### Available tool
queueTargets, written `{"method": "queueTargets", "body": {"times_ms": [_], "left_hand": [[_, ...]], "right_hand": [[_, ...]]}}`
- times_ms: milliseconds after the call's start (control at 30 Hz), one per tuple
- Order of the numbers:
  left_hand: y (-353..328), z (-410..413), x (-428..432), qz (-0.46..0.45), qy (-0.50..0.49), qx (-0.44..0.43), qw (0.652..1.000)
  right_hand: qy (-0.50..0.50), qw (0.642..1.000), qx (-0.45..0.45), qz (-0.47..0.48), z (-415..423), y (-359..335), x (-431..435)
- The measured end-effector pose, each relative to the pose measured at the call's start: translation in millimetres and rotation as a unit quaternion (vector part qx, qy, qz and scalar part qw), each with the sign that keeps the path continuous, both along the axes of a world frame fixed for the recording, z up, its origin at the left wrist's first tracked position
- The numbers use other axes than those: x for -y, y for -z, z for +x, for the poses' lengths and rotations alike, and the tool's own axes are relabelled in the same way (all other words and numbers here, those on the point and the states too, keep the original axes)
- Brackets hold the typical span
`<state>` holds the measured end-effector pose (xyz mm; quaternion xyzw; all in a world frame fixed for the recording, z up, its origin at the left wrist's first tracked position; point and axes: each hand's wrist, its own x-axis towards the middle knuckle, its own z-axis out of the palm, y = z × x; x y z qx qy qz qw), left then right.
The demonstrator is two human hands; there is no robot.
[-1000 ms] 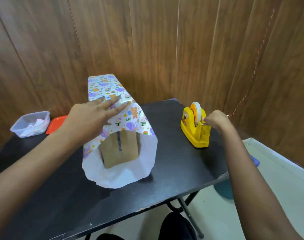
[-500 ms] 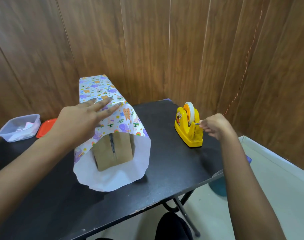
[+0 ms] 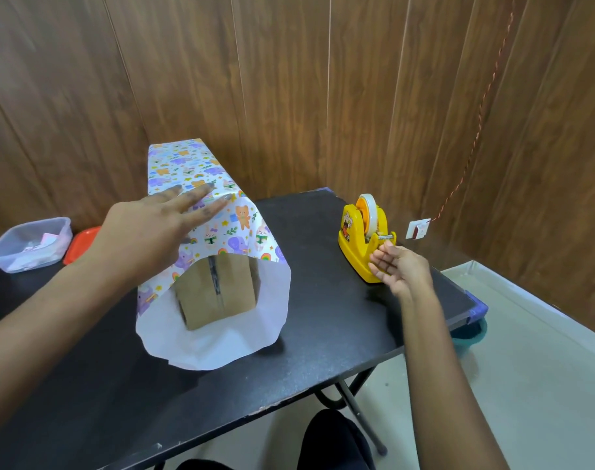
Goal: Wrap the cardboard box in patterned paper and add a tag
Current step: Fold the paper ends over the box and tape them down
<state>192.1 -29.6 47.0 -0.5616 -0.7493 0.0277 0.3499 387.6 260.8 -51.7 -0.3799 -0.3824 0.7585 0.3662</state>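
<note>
Box (image 3: 218,293) lies lengthwise near the middle of the table (image 3: 323,340), with the paper (image 3: 242,228) curled over it as a loose tube. The near end gapes open, so you see the brown end face and its seam inside the white underside of the sheet. The far end is hidden from you.

Your left hand (image 3: 147,228) lies flat on top of the paper, fingers straight and spread, pressing the overlap down onto the box. Your right hand (image 3: 403,269) is at the cutter end of the dispenser (image 3: 355,242), which stands well apart to the right. Its fingers are loosely curled with the tips at the blade, and it cannot be told whether a strip of tape is pinched between them.

Judging by this, you are early to midway. The wrap around the body is made, but no tape shows on it, the ends probably need folding and sealing, and no tag is on the parcel. A tub (image 3: 28,247) with paper slips and a red lid (image 3: 84,240) sit at the table's left edge.
</note>
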Motion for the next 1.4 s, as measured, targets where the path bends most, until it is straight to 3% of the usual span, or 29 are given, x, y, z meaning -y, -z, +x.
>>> {"method": "queueTargets", "body": {"times_ms": [100, 167, 300, 433, 600, 767, 900, 1200, 1333, 1400], "left_hand": [[0.0, -0.1, -0.2, -0.004, -0.006, 0.006, 1.0], [0.5, -0.9, 2.0, -0.001, -0.015, -0.008, 1.0], [-1.2, 1.4, 4.0, -0.007, -0.02, 0.002, 1.0], [-0.5, 2.7, 3.1, -0.008, -0.028, 0.0, 1.0], [-0.2, 2.7, 0.6, -0.013, -0.033, 0.0, 0.999], [-0.7, 5.2, 0.1, -0.009, -0.061, 0.007, 0.998], [-1.1, 7.2, -1.2, -0.017, -0.078, -0.002, 0.997], [-0.4, 5.9, -2.0, -0.041, -0.084, -0.017, 0.995], [0.2, 3.4, -2.1, -0.033, -0.081, -0.018, 0.996], [0.4, 2.6, -1.0, -0.026, -0.075, -0.01, 0.997]], "right_hand": [[-0.001, 0.997, -0.022, -0.07, -3.6, 17.3, 11.1], [-0.014, 0.993, -0.084, -0.078, -3.6, 28.3, 23.1], [-0.073, 0.984, -0.139, 0.079, -4.0, 0.7, 62.9], [-0.19, 0.937, -0.14, 0.256, -6.0, -46.9, 128.0], [-0.271, 0.881, -0.002, 0.388, -48.9, -43.1, 195.4], [-0.157, 0.825, 0.153, 0.521, -98.0, -20.7, 199.7], [-0.114, 0.801, 0.2, 0.553, -109.6, -25.2, 197.5], [-0.104, 0.807, 0.283, 0.508, -123.3, -22.1, 196.2], [-0.115, 0.861, 0.207, 0.45, -122.6, -17.0, 193.9], [-0.119, 0.864, 0.187, 0.453, -119.1, -15.2, 195.9]]}}
